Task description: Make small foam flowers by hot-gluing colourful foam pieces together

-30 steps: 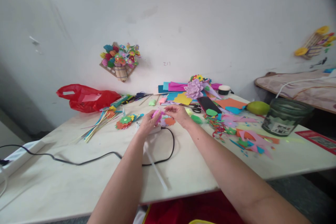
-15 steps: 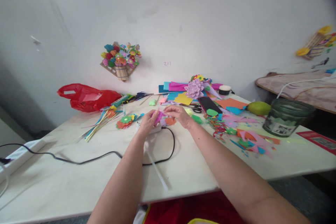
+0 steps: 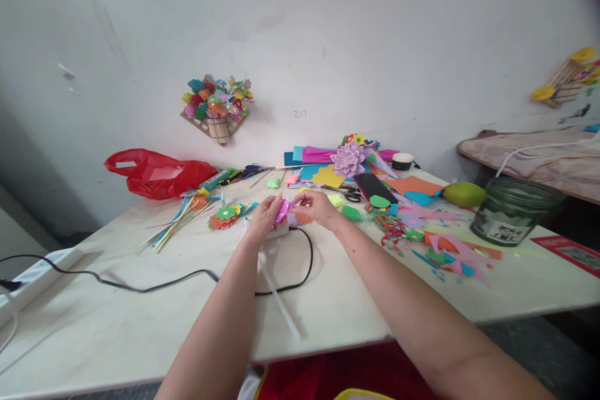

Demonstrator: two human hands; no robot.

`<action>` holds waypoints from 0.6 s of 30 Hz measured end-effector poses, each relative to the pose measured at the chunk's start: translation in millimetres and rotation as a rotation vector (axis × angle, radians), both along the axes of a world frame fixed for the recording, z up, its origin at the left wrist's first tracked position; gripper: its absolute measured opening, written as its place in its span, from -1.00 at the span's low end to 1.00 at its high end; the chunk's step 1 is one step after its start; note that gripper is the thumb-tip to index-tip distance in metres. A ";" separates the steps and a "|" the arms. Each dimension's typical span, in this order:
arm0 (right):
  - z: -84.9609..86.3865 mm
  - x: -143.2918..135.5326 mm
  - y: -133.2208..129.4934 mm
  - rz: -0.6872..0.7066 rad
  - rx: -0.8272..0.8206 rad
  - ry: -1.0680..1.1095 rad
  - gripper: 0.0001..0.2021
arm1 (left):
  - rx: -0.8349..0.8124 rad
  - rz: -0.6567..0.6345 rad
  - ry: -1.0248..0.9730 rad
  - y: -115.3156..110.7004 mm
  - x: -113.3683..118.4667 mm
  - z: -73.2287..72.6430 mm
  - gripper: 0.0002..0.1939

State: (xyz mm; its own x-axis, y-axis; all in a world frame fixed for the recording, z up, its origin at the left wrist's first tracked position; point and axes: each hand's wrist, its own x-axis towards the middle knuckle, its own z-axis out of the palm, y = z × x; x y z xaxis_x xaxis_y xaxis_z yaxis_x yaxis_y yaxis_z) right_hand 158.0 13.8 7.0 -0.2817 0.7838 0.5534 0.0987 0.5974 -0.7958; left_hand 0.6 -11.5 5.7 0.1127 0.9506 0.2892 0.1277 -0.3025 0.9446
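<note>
A bright purple-pink piece is pinched in my left hand, above the middle of the table. My right hand is just to its right, with its fingertips pressed together at the piece's right edge. Below my hands is a white device with a black cord, and a translucent white stick slants from it towards the table's front edge. Orange and green foam flowers lie left of my left hand. A green foam piece lies beside my right wrist.
A red plastic bag, thin strips and a power strip are at the left. Behind are scissors, coloured sheets and a lilac flower. Foam scraps, a green fruit and a glass jar stand right.
My right fingertips have closed in on the purple-pink piece, which now shows more of its surface. My left hand stays around it. The view has shifted very slightly.
</note>
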 end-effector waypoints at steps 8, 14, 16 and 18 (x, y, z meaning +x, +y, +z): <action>-3.7 1.5 1.7 0.127 0.007 0.050 -0.74 | -0.012 -0.072 -0.085 -3.4 0.0 3.0 -0.60; -1.6 2.4 1.7 0.124 0.130 -0.040 -0.85 | -0.051 -0.087 -0.086 -4.2 -0.3 2.8 -0.58; 0.5 2.9 1.2 0.131 0.177 -0.073 -0.87 | -0.051 -0.104 -0.089 -4.4 -0.1 3.5 -0.57; 1.6 3.2 0.7 0.138 0.196 -0.090 -0.86 | -0.047 -0.113 -0.096 -4.7 -0.2 4.7 -0.56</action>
